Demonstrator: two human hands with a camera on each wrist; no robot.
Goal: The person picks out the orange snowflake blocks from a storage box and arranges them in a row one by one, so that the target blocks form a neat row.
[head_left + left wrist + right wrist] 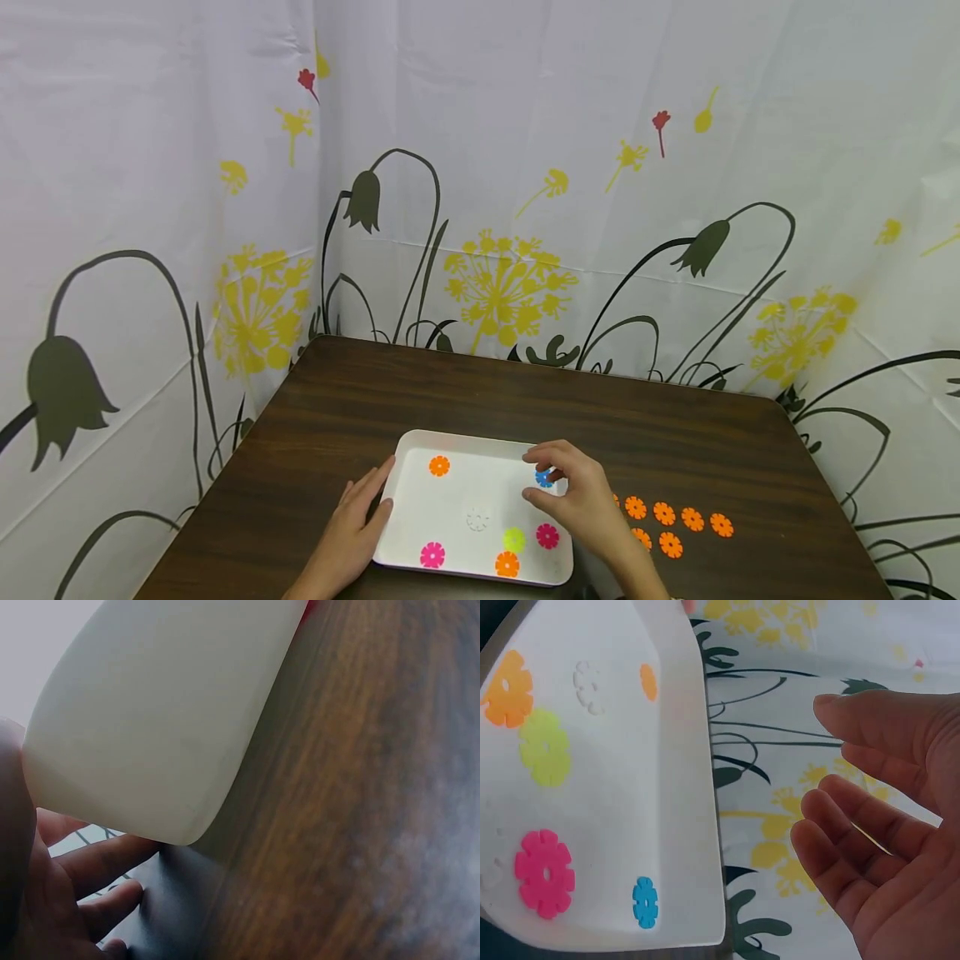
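Note:
A shallow white tray (465,442) lies on the dark table. My left hand (351,521) holds its left end, thumb over the rim and fingers along the outer side; the left wrist view shows them at a corner of the tray wall (157,742). Above the tray's right end is my right hand (581,496), thumb and fingers apart with nothing between them. Just behind its fingertips lies a blue notched flower disc (645,902). Other discs lie spread in the tray: orange (439,466), white (477,521), pink (432,555), yellow-green (514,540), dark pink (547,536) and a second orange (507,564).
Several loose orange discs (663,513) lie in two rows on the table right of the tray, partly behind my right hand and forearm. The wood-grain table (465,392) reaches back to a white curtain (480,125) printed with flowers.

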